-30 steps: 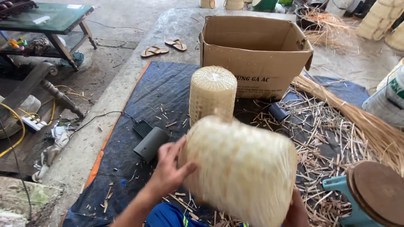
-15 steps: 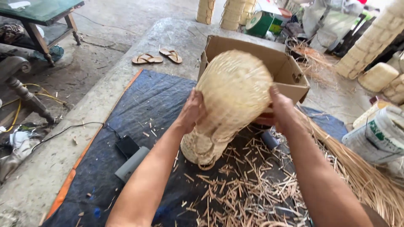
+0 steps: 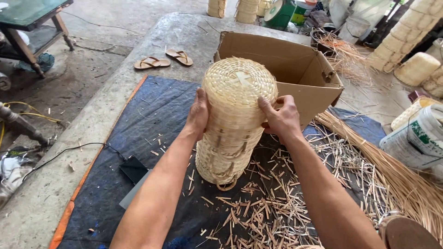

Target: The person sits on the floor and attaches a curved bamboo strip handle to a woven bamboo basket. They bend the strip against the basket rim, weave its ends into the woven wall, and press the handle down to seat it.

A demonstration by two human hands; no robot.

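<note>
Lowered since earlier, a woven basket (image 3: 235, 120) is gripped upside down between left hand (image 3: 199, 113) and right hand (image 3: 280, 117), stacked on another.

Lower basket (image 3: 221, 168) hidden beneath, round lid (image 3: 410, 233) cut off
</note>
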